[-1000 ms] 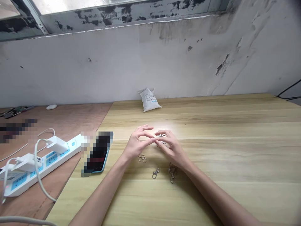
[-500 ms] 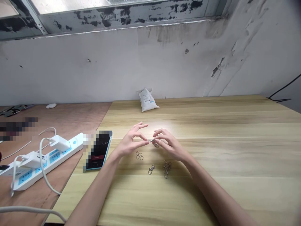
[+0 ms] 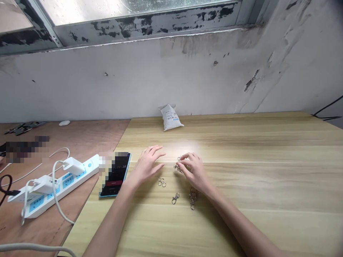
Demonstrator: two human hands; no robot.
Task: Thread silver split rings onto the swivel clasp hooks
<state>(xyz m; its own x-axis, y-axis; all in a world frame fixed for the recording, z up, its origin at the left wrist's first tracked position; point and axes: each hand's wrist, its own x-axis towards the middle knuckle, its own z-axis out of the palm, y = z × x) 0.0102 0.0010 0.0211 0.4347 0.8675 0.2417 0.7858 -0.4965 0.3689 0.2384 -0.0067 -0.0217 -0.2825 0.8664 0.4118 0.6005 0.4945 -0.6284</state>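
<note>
My right hand (image 3: pixel 193 171) rests low over the pale wooden table (image 3: pixel 254 182), its fingertips pinching a small tangle of silver metal clasps and rings (image 3: pixel 178 166). My left hand (image 3: pixel 147 166) is a little to the left with fingers spread, holding nothing. Just below it, a few small split rings (image 3: pixel 161 182) lie on the wood. A single swivel lobster clasp (image 3: pixel 175 198) lies nearer me, and a clump of similar clasps (image 3: pixel 192 199) sits just under my right wrist.
A phone with a blue edge (image 3: pixel 115 175) lies left of my left hand. Left of it, on a brown plywood board (image 3: pixel 88 135), is a white power strip (image 3: pixel 53 189) with plugged-in chargers and cables. A white sachet (image 3: pixel 171 117) stands against the scuffed wall.
My left hand has drawn left, away from the metal pieces, and its fingers have spread. My right hand keeps the pieces. The view has shifted slightly.
</note>
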